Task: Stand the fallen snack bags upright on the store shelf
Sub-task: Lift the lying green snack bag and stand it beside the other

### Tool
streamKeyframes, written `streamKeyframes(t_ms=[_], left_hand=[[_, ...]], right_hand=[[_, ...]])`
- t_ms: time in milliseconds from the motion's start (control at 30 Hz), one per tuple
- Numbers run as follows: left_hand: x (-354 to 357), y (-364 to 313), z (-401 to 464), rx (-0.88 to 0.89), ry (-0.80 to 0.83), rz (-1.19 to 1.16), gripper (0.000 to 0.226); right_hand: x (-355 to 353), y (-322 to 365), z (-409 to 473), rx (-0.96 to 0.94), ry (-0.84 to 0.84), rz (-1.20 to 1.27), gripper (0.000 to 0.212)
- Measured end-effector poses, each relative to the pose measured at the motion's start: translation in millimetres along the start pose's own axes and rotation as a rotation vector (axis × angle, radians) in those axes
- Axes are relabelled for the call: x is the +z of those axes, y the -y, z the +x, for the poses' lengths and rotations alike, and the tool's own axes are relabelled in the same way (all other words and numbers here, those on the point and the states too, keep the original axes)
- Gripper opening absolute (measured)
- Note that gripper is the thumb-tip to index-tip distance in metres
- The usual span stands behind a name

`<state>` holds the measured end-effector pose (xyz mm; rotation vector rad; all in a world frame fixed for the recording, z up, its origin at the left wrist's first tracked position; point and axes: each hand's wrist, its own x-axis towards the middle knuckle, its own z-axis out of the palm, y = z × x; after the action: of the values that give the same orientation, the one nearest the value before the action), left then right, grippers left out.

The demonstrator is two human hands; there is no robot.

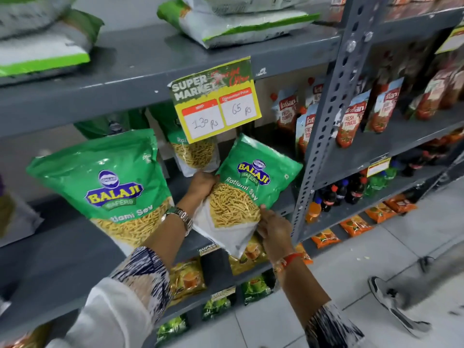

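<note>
Both hands grip tilted green sev bag (253, 182) above shelf (75, 247): L hand (202, 184) at side, R hand (275, 228) at bottom.

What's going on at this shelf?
A person is tidying green snack bags on a grey store shelf. Both hands hold one tilted bag: the left hand grips its left edge, the right hand supports its lower right corner. It is not yet standing. A bigger bag leans at the left, and another stands behind.
</note>
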<state>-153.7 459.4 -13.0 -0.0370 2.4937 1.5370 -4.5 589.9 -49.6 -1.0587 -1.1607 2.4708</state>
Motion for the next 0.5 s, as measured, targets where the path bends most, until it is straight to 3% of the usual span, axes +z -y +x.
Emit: streamKeyframes(t_ms=[100,233,467,500], left_hand=[[-9.8,2.5,-37.0,0.037,-0.133,-0.151,0.012],[-20.3,13.1,-88.5,0.035,-0.292,-0.21,0.02],[-36.9,21.5,-184.0,0.055,-0.3,-0.447,0.012],[-39.7,24.2,-195.0,0.057,-0.298,-0.475,0.019]], right_hand=[[-4.2,10.0,-18.2,-0.043,0.024,-0.044,0.014],[-13.2,18.4,-46.0,-0.11,0.062,-0.045,0.011],[-42.0,1.3,-88.9,-0.082,0.252,-0.04,0.021],[-44.3,-0.7,-97.0,-0.072,0.275,-0.037,0.02]])
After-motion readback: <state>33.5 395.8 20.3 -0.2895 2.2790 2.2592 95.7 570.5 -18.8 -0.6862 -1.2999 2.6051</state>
